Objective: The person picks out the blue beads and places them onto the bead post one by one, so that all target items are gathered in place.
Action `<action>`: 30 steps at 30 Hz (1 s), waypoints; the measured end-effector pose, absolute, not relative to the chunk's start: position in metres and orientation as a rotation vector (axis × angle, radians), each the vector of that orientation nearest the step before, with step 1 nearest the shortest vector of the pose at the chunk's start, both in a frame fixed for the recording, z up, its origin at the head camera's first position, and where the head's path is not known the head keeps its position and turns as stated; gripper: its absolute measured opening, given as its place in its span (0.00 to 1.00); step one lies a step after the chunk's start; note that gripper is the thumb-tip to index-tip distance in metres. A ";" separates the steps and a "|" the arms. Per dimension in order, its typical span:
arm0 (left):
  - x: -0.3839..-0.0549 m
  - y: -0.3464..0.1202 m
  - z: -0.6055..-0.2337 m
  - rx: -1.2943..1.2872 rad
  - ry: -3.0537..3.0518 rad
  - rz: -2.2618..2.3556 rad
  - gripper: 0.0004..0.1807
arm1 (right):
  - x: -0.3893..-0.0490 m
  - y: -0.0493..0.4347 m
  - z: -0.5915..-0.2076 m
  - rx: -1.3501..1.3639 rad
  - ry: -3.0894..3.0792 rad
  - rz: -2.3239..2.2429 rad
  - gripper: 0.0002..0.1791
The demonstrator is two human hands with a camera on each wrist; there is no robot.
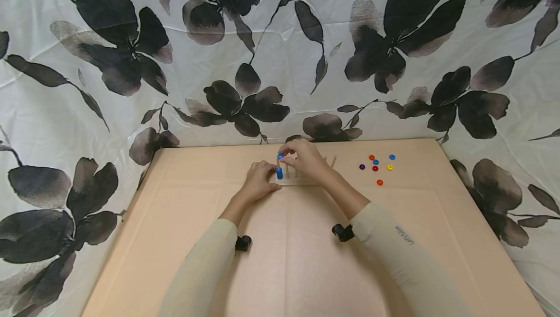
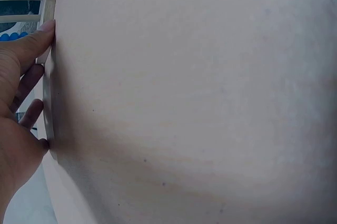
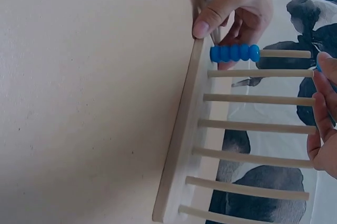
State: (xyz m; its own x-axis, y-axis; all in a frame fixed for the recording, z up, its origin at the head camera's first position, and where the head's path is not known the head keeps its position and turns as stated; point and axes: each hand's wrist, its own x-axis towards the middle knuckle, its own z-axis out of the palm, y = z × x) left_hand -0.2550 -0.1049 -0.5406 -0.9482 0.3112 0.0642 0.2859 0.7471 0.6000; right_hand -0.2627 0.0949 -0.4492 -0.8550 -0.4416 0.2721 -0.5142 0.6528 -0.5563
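Note:
A wooden peg rack (image 3: 179, 134) stands near the table's far edge, with several upright pegs (image 3: 258, 99) along its base. Blue beads (image 3: 234, 53) are stacked at the bottom of the leftmost peg. My left hand (image 1: 258, 179) grips the base at that end, its thumb on the near side; the left wrist view shows the thumb (image 2: 39, 42) at the base's edge. Above the stack, my right hand (image 1: 306, 159) pinches another blue bead (image 1: 280, 156) right at the tip of the same peg. In the right wrist view, that bead is mostly hidden by the fingers (image 3: 325, 108).
Several loose beads lie on the table right of the rack: red (image 1: 379, 182), blue (image 1: 392, 157), yellow (image 1: 389, 167) and dark purple (image 1: 361, 167). A floral cloth (image 1: 280, 54) hangs directly behind the table (image 1: 332, 263).

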 end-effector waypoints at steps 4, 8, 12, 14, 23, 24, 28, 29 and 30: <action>-0.255 -0.106 -0.540 0.499 2.902 0.986 0.31 | -0.264 0.090 -0.450 0.820 -2.741 0.930 0.09; -0.255 -0.106 -0.540 0.505 2.909 0.981 0.31 | -0.264 0.088 -0.451 0.846 -2.750 0.877 0.09; -0.254 -0.106 -0.539 0.517 2.910 0.992 0.31 | -0.263 0.086 -0.452 0.832 -2.782 0.849 0.09; -0.254 -0.106 -0.538 0.520 2.910 0.994 0.31 | -0.262 0.085 -0.453 0.813 -2.794 0.835 0.09; -0.251 -0.105 -0.539 0.519 2.930 0.992 0.30 | -0.260 0.084 -0.453 0.796 -2.811 0.827 0.09; -0.251 -0.105 -0.539 0.520 2.932 0.990 0.30 | -0.260 0.084 -0.453 0.796 -2.812 0.825 0.09; -0.250 -0.105 -0.538 0.518 2.932 0.990 0.31 | -0.260 0.085 -0.454 0.795 -2.818 0.829 0.09; -0.249 -0.104 -0.538 0.518 2.930 0.992 0.31 | -0.259 0.085 -0.454 0.793 -2.821 0.832 0.10; -0.249 -0.104 -0.538 0.517 2.927 0.997 0.31 | -0.259 0.085 -0.454 0.792 -2.821 0.834 0.10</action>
State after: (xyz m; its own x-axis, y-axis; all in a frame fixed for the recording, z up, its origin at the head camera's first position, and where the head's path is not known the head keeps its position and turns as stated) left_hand -0.2486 -0.1043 -0.5380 -0.9456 0.3102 0.0984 0.3057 0.7434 0.5949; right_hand -0.2590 0.0851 -0.4544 -0.8605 -0.4546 0.2301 -0.5066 0.7155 -0.4811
